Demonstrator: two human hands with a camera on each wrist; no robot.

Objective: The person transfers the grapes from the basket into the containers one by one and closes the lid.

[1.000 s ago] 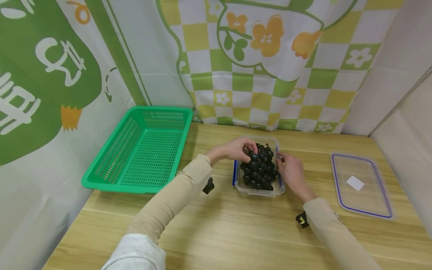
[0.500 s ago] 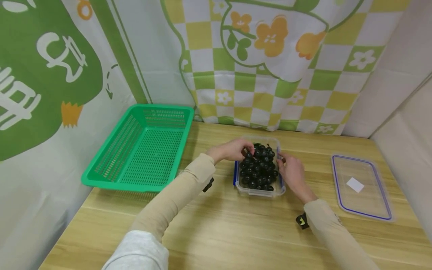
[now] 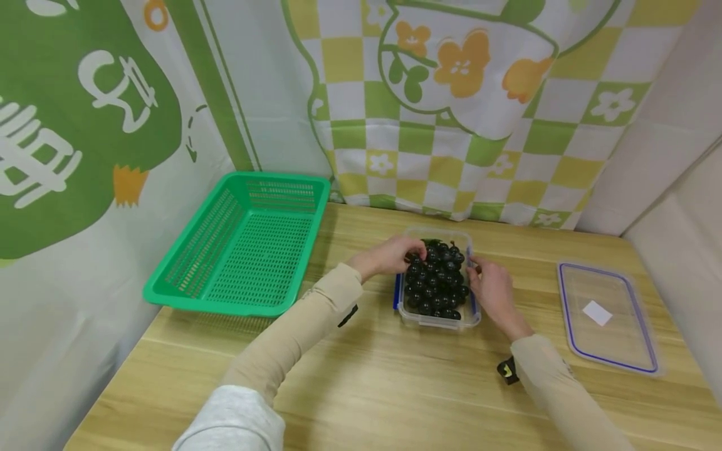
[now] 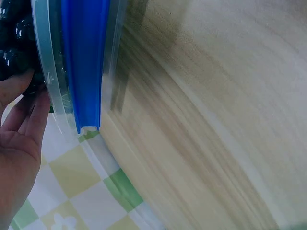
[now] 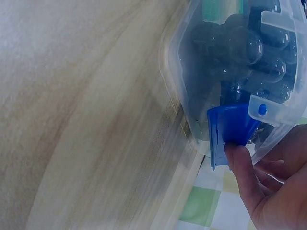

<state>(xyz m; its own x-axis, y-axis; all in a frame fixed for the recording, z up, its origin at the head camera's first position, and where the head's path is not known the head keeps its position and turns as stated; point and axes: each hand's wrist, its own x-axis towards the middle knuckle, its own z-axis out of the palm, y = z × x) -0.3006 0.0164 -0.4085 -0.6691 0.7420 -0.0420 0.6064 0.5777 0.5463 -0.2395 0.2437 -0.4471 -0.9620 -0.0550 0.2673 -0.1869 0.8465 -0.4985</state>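
A bunch of dark grapes (image 3: 437, 282) fills much of a clear plastic container (image 3: 440, 323) with blue side latches. My left hand (image 3: 391, 255) reaches over the container's left wall. Its thumb and fingers pinch a grape at the bunch's upper left edge, as the left wrist view shows beside the blue latch (image 4: 86, 62). On the opposite side, my right hand (image 3: 493, 289) grips the container wall. In the right wrist view its thumb presses on the hanging blue latch (image 5: 235, 125), while the other fingers are behind the rim, partly hidden.
A green slotted basket (image 3: 225, 307) stands at the table's back left. To the right lies the container's clear lid (image 3: 617, 341) with a blue seal and a white label (image 3: 596, 313). A checked curtain (image 3: 412, 169) hangs along the back edge of the wooden table (image 3: 406, 388).
My left hand has shifted from the top of the bunch to its left edge, and more grapes show. My right hand keeps its place on the container. The head view has shifted slightly.
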